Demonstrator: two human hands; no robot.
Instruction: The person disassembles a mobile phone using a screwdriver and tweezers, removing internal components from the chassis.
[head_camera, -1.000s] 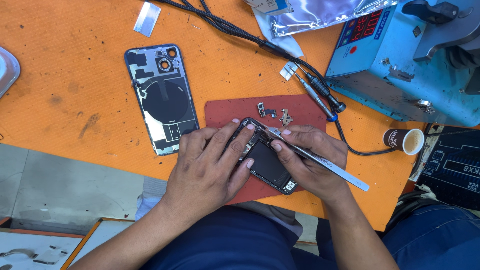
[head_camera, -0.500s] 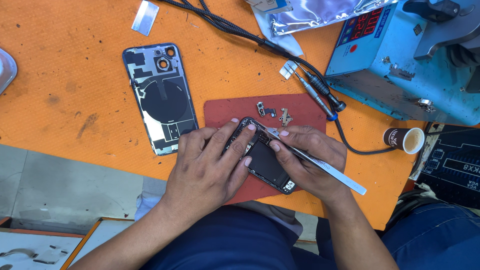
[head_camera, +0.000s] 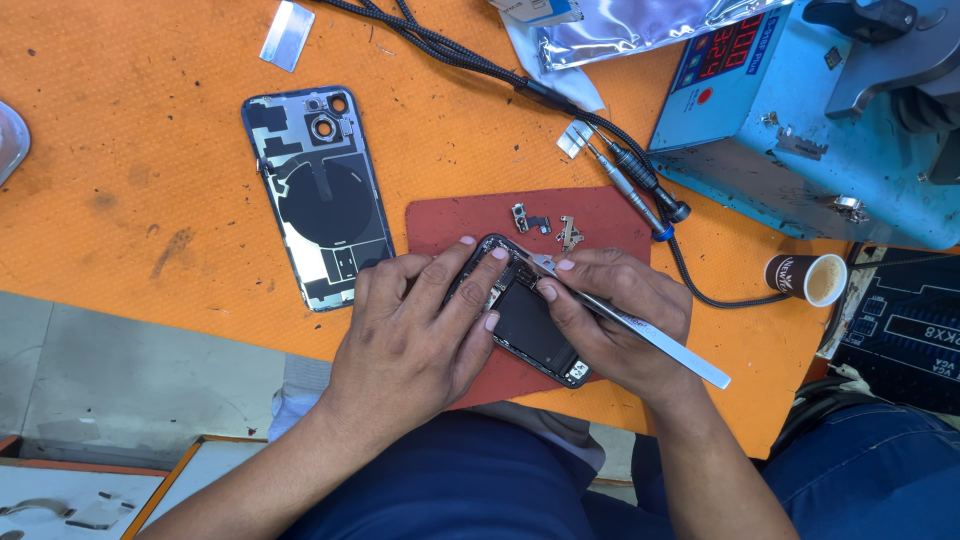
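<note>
An opened phone body lies tilted on a dark red mat near the table's front edge. My left hand rests on the phone's left side, fingers spread over its upper half. My right hand grips metal tweezers, their tips touching the phone's top end. Two small loose metal parts sit on the mat just beyond the phone. The removed back cover lies inner side up to the left on the orange table mat.
A blue box-shaped machine with a red digit display stands at the back right. Two screwdrivers and a braided black cable lie beside it. A small paper cup stands at the right edge. A silver foil bag lies at the back.
The hands stay on the phone; the tweezers have shifted slightly, their tips still at the phone's top end. Nothing else has moved.
</note>
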